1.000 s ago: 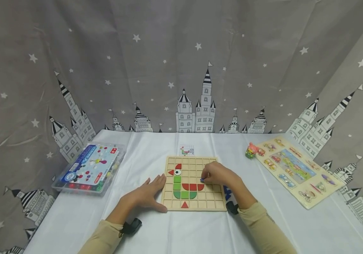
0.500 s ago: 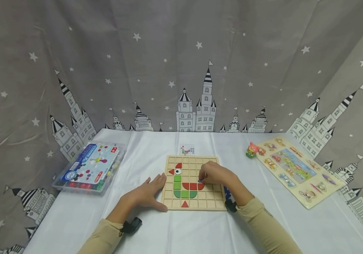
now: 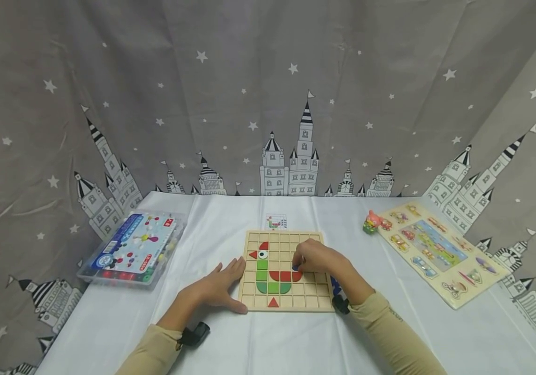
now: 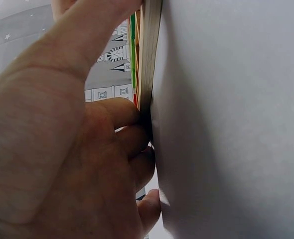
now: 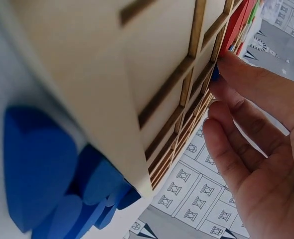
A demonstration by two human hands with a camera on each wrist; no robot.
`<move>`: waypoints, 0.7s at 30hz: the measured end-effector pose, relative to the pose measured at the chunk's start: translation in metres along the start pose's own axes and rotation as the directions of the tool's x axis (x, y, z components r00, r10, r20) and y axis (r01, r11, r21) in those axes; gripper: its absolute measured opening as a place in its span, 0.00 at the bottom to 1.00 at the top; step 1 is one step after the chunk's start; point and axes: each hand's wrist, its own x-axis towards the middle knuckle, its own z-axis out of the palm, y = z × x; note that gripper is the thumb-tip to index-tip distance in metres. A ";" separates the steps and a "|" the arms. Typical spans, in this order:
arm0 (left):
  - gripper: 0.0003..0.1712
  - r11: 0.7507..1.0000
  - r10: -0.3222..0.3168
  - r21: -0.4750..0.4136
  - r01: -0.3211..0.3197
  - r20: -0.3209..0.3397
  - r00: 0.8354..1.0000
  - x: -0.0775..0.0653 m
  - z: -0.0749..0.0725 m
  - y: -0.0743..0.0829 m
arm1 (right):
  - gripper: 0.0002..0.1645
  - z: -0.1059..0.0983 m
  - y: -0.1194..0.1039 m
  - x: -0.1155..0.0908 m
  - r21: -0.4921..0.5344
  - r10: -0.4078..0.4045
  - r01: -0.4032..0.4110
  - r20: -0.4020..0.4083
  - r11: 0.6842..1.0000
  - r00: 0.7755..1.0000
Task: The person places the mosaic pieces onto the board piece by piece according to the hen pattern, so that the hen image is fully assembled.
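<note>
At the far left of the white table (image 3: 268,344) lies a clear plastic box (image 3: 133,249) of small coloured pieces, set aside and well apart from both hands.

Nearer the middle, the left hand (image 3: 213,288) lies flat, fingers straight and together, pressed against the left edge of the wooden grid board (image 3: 314,301). The left wrist view shows the fingertips (image 4: 129,112) butted up to the board's side, which probably keeps it from sliding while the other hand works.

The board sits in the centre, near the person. On it a figure is laid out: a red piece and an eye piece at the upper left, green pieces below them, red ones to their right, and a red triangle (image 3: 273,302) in the near row. Just beyond the board's far edge lies a small pattern card (image 3: 275,222), placed where it is easy to glance at.

The right hand (image 3: 316,258) rests over the board's middle right with its fingers curled, pinching a small blue piece (image 3: 295,267) just above the red row. The piece is mostly hidden, so its shape is unclear. More blue pieces (image 5: 52,189) lie heaped off the board's right side, close to that hand.

Far right sit a small toy (image 3: 371,222) and a picture puzzle board (image 3: 438,251).
</note>
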 end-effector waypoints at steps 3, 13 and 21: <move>0.70 1.000 0.000 -0.002 0.000 0.002 1.000 0.000 0.001 0.000 | 0.07 0.001 0.000 0.000 0.002 -0.004 0.004 -0.002 1.000 1.000; 0.70 1.000 -0.002 -0.009 0.002 0.009 1.000 0.000 -0.001 0.001 | 0.07 0.002 0.001 0.002 -0.026 -0.012 0.012 -0.007 1.000 1.000; 0.70 1.000 -0.006 -0.017 0.006 0.012 1.000 0.000 0.000 0.000 | 0.08 0.000 0.005 -0.004 0.031 -0.006 0.008 -0.051 0.999 0.999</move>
